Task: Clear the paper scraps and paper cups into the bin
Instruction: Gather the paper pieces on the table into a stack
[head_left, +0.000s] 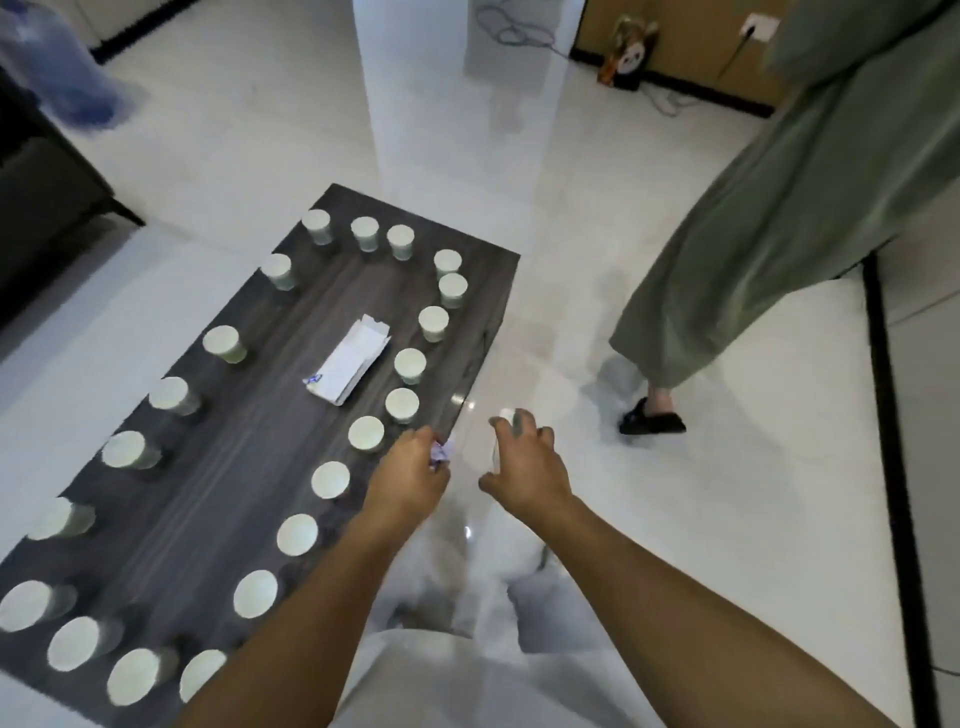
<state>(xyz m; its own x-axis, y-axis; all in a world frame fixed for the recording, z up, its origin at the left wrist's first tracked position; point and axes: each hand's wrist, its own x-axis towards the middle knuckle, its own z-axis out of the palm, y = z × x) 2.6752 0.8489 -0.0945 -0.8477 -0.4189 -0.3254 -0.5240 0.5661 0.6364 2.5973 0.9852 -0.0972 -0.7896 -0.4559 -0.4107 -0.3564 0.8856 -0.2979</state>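
The paper cups (367, 433) stand upright in a long ring along the edges of the dark bench (249, 457), most of them still in place. They look thin and very light, so I judge they crush easily; a soft hold around the side wall, or stacking one into another, should be enough. A flat white paper wrapper (349, 360) lies inside the ring, near the far part of the bench; it has small blue marks at one end, too blurred to read. The left hand (410, 475), at the right edge of the bench, has its fingers curled on a crumpled paper scrap (441, 452). The right hand (524, 467), just beyond that edge over the floor, grips one white paper cup (506, 431) by its side. No bin is visible.
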